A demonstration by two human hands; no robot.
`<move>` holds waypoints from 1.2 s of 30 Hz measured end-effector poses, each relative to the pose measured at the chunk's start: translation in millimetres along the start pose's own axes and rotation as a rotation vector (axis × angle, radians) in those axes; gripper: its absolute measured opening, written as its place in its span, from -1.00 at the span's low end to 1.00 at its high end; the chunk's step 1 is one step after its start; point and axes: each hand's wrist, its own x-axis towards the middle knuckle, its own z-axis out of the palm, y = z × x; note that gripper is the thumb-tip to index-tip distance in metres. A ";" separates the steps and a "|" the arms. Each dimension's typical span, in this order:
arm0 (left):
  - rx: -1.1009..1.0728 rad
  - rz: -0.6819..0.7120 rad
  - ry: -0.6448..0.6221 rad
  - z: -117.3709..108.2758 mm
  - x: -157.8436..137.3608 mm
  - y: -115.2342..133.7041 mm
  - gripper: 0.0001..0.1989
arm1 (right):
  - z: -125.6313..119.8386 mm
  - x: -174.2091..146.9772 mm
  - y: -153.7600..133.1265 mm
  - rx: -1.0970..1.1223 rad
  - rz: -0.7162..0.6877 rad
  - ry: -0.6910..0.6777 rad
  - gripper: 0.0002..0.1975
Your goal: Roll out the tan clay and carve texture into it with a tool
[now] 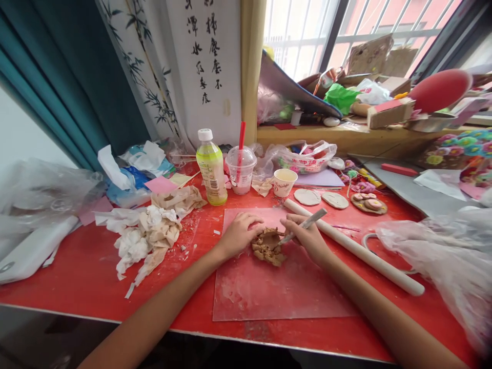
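Note:
On a clear plastic sheet (pixel 265 300) lies a rough brown clay piece (pixel 268 251) with a hollow middle and a ragged, lumpy edge. My left hand (pixel 239 234) steadies it from the upper left, fingers bent and gripping the rim. In my right hand (pixel 305 236) is a greyish, pen-like clay tool (pixel 314 218), tilted so that its lower end touches the clay's right side. The exact shape of the tool's tip is too small to tell.
A long pale rolling pin (pixel 361 251) lies right of the sheet. Behind stand a drink bottle (pixel 212 171), a plastic cup with a red straw (pixel 241 171) and a paper cup (pixel 284 183). Crumpled tissues (pixel 144 238) lie left; flat clay discs (pixel 307 197) and plastic bags (pixel 434 261) lie right.

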 end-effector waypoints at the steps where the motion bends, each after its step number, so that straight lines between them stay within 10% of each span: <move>1: -0.007 0.013 0.009 -0.5 0.0 0.4 -0.79 | -1.5 1.5 -1.5 0.024 0.008 0.040 -0.62; 8: 0.049 0.173 0.001 -0.9 -4.7 6.6 -0.72 | -3.8 4.3 -9.9 0.088 0.025 0.171 -0.63; 15: 0.112 -0.018 0.128 2.3 -1.0 -2.9 -0.76 | -5.0 4.4 -7.2 0.064 0.006 0.181 -0.63; 36: 0.393 0.328 0.050 -7.2 -8.4 8.2 -0.70 | -13.8 15.2 -4.8 0.247 0.101 0.056 -0.71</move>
